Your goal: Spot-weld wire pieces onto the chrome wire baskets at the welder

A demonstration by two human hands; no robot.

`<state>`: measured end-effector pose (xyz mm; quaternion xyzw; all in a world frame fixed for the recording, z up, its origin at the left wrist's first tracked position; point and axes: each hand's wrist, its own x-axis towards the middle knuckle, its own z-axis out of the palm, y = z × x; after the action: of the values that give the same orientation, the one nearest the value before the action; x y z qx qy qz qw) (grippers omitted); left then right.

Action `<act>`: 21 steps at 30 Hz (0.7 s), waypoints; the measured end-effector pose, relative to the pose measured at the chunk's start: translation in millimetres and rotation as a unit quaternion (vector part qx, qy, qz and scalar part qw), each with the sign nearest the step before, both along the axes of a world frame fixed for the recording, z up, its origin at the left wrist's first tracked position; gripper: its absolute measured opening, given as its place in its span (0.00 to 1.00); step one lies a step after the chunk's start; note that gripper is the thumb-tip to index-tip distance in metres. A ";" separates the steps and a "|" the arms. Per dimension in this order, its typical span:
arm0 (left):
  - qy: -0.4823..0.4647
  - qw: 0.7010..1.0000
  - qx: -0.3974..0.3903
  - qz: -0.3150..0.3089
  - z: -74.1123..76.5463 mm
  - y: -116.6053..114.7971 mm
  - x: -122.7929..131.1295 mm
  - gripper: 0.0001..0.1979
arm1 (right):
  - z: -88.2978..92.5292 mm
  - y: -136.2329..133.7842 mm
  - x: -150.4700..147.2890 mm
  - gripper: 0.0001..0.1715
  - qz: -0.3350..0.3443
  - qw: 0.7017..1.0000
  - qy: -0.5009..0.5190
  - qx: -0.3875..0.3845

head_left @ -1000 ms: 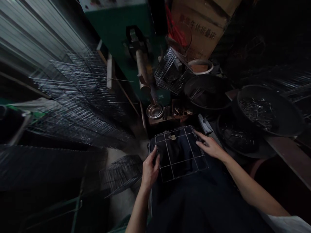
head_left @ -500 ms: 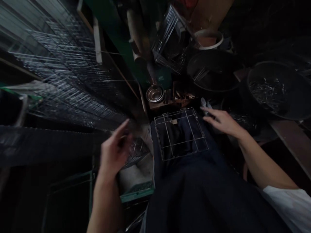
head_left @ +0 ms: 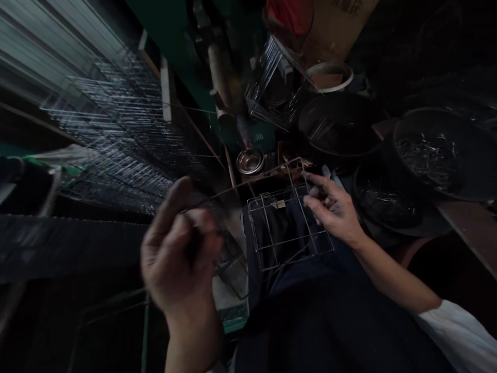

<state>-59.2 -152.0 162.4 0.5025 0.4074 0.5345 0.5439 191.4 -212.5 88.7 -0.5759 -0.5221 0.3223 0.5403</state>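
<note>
A rectangular wire frame [head_left: 274, 243] rests on my lap, over dark cloth. My left hand [head_left: 180, 248] is raised to its left, blurred, with fingers curled round a thin wire piece [head_left: 248, 182]. This wire runs from that hand up and across, above the far side of the lap frame. My right hand [head_left: 334, 207] is at the frame's right side, its thumb and bent forefinger closed at the wire's far right end. Whether the raised wire joins the lap frame I cannot tell.
Stacked wire grids [head_left: 116, 134] fill the left. Ahead are a small metal bowl [head_left: 249, 161] and a bent wire rack [head_left: 272, 83]. Dark round tubs [head_left: 337, 124] stand to the right; another tub [head_left: 430, 155] holds small metal pieces. A red bag [head_left: 289, 15] is at the back.
My left hand has come up closer, now curled on a wire piece. My right hand has moved left to the lap frame's edge, its fingers bending in from a spread pose.
</note>
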 end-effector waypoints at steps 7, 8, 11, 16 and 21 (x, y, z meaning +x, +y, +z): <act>-0.046 0.964 -0.245 -0.092 -79.1 27.4 6.3 0.41 | -37.0 -8.4 21.3 0.30 -0.020 0.994 -0.029 -0.103; -0.032 0.964 -0.249 -0.090 -86.3 29.8 5.2 0.39 | -40.0 -8.3 21.6 0.30 -0.025 0.994 -0.031 -0.105; 0.097 0.977 -0.176 -0.070 -102.7 32.8 4.9 0.38 | -44.3 -6.5 22.6 0.31 -0.036 0.992 -0.066 -0.099; 0.348 0.937 -0.004 -0.035 -121.0 34.5 4.2 0.29 | -41.8 -1.8 25.9 0.31 -0.049 0.981 -0.157 -0.105; 0.416 0.906 0.064 -0.044 -119.7 27.1 0.6 0.20 | -29.5 -4.7 27.3 0.29 -0.018 0.966 -0.228 -0.121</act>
<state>-58.6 -124.9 42.7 0.7301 0.5393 0.2772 0.3150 218.7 -217.2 59.2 -0.7048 -0.5782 0.2329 0.3388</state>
